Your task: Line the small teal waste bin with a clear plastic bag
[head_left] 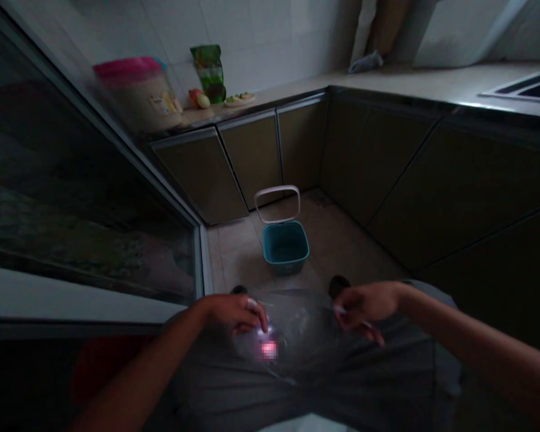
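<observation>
Clear plastic bag (303, 339) stretches over my lap (387, 384), opposite edges pinched in my left hand (245, 313) and right hand (362, 309); gentle, even tension should spread it without tearing.

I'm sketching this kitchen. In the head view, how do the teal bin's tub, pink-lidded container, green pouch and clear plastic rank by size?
1. Pink-lidded container
2. Teal bin's tub
3. Green pouch
Unranked: clear plastic; its see-through edges are hard to trace, and it is nearer the camera.

The plastic (302, 336) is colourless, the bin (288, 268) teal, the tub lid (128, 67) pink.
</observation>
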Demonstrator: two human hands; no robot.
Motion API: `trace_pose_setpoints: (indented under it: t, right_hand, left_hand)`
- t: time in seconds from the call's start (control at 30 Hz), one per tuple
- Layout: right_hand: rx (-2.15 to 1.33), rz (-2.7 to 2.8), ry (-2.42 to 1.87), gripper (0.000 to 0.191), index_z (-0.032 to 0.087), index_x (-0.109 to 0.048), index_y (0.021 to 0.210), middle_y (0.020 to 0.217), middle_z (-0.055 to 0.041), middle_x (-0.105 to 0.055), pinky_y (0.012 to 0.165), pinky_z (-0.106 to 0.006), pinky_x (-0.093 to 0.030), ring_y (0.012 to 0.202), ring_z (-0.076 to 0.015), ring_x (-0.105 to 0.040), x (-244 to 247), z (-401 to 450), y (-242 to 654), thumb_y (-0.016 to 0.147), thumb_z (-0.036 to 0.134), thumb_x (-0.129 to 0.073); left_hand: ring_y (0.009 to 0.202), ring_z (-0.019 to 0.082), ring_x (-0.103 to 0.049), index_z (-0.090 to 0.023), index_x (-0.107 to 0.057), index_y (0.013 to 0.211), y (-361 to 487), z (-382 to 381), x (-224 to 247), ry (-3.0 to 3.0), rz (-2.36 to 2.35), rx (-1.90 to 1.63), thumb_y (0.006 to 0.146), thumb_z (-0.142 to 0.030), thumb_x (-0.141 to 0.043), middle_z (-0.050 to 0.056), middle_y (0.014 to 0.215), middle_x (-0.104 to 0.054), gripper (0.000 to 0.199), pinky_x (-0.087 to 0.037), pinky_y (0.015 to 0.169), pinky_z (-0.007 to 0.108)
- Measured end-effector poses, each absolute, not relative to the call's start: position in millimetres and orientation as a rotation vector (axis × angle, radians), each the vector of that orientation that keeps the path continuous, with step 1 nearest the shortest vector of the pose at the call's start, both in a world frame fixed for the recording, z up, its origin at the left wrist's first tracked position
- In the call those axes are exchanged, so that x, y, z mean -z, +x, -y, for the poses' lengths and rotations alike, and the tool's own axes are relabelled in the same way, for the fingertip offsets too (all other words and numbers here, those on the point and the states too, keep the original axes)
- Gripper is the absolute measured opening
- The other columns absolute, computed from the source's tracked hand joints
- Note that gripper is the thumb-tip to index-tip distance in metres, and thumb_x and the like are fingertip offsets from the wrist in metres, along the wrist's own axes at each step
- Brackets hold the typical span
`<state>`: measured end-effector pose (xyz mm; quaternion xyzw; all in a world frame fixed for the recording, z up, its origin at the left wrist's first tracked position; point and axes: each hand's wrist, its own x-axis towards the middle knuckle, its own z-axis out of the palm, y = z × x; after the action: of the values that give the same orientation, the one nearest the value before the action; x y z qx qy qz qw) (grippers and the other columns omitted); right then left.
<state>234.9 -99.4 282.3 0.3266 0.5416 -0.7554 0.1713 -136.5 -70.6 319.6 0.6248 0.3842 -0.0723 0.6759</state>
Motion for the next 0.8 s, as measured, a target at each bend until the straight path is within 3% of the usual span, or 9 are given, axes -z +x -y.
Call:
trace_pose_setpoints:
  t: [0.07, 0.13, 0.3, 0.43, 0.53, 0.67, 0.8]
  right_hand:
    - [2.243, -1.694, 0.999, 0.04, 0.02, -0.058, 0.093, 0.062, 0.0032, -0.061, 0.048, -0.023, -0.053, 0.049, -0.0127, -0.06, -304, 77, 248, 0.081, 0.053, -0.075]
    - [2.249, -1.885, 1.142, 0.042, 0.019, -0.06, 0.102, 0.068, 0.0029, -0.061, 0.048, -0.02, -0.049, 0.051, -0.0106, -0.058, -334, 53, 256, 0.084, 0.054, -0.074]
    - [2.017, -2.352, 1.554, 0.056, 0.024, -0.058, 0.14, 0.076, 0.0031, -0.06, 0.048, -0.018, -0.041, 0.056, -0.0089, -0.052, -398, 6, 264, 0.089, 0.046, -0.07]
    - [1.656, -2.763, 1.697, 0.055, 0.027, -0.059, 0.143, 0.077, 0.0024, -0.059, 0.05, -0.02, -0.044, 0.058, -0.0103, -0.053, -422, -22, 270, 0.091, 0.04, -0.07]
    - [1.441, -3.042, 1.756, 0.052, 0.026, -0.061, 0.14, 0.083, 0.0004, -0.062, 0.053, -0.021, -0.047, 0.063, -0.0113, -0.057, -430, -43, 271, 0.089, 0.034, -0.071]
    - [1.265, -3.241, 1.847, 0.06, 0.026, -0.055, 0.146, 0.092, -0.0021, -0.065, 0.058, -0.022, -0.049, 0.071, -0.0131, -0.062, -429, -63, 266, 0.088, 0.027, -0.071]
    - [0.96, -3.347, 1.859, 0.079, 0.025, -0.04, 0.159, 0.087, -0.0007, -0.064, 0.056, -0.022, -0.046, 0.064, -0.012, -0.058, -420, -64, 267, 0.087, 0.026, -0.071]
  left_hand:
    - [0.057, 0.011, -0.051, -0.016, -0.074, 0.107, -144, 60, -322, 1.399, -0.852, 0.153, 0.088, -0.051, -0.07, -0.001, 0.068, -0.058, 0.04, -0.044, 0.054, 0.025]
    - [0.058, 0.01, -0.048, -0.017, -0.073, 0.111, -147, 41, -333, 1.486, -0.957, -0.01, 0.089, -0.052, -0.067, -0.002, 0.068, -0.056, 0.043, -0.04, 0.055, 0.024]
    - [0.083, 0.017, -0.062, -0.016, -0.067, 0.129, -136, -8, -381, 1.865, -1.349, -0.562, 0.089, -0.036, -0.064, 0.006, 0.099, -0.069, 0.045, -0.051, 0.072, 0.028]
    - [0.102, 0.021, -0.066, -0.02, -0.063, 0.138, -125, -32, -411, 2.231, -1.594, -0.786, 0.084, -0.017, -0.066, 0.007, 0.122, -0.07, 0.054, -0.052, 0.095, 0.036]
    - [0.119, 0.026, -0.063, -0.023, -0.063, 0.134, -121, -41, -422, 2.388, -1.798, -0.834, 0.083, -0.012, -0.067, 0.007, 0.131, -0.066, 0.052, -0.047, 0.107, 0.04]
    - [0.123, 0.028, -0.062, -0.023, -0.063, 0.125, -120, -46, -420, 2.46, -1.957, -0.773, 0.082, -0.014, -0.069, 0.008, 0.138, -0.061, 0.044, -0.049, 0.105, 0.039]
    - [0.126, 0.029, -0.061, -0.025, -0.061, 0.128, -124, -52, -404, 2.53, -2.005, -0.712, 0.082, -0.017, -0.069, 0.008, 0.153, -0.05, 0.048, -0.053, 0.101, 0.038]
